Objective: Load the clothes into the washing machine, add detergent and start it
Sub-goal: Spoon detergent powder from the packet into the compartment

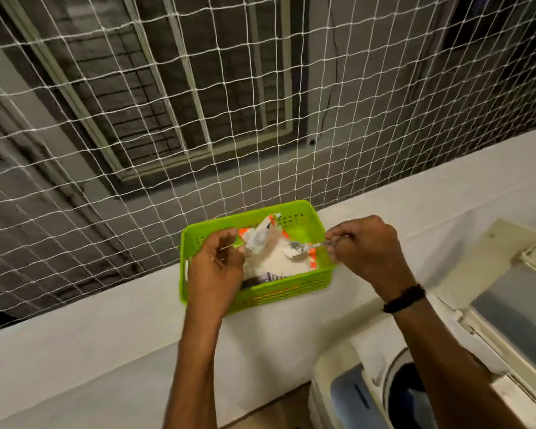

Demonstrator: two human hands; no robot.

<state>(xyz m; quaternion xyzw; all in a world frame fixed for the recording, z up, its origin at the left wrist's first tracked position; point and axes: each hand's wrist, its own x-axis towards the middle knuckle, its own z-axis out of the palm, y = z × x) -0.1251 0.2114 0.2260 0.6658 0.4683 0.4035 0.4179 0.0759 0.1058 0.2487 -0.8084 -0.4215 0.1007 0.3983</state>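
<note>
A green plastic basket [291,289] sits on a white ledge [106,335]. Inside it lies an opened detergent packet [270,255] with orange edges and white powder showing. My left hand [217,267] grips the packet's left edge and holds it open. My right hand [365,246] pinches the handle of a metal spoon [297,249], whose bowl hovers over the powder with some white powder on it. The washing machine [399,382] stands at the bottom right, its top opening partly hidden by my right forearm.
A white net [198,119] spans the opening behind the ledge, with a building's windows beyond. A worn white frame with a grey panel [508,311] lies at the right. A dark band circles my right wrist [404,298].
</note>
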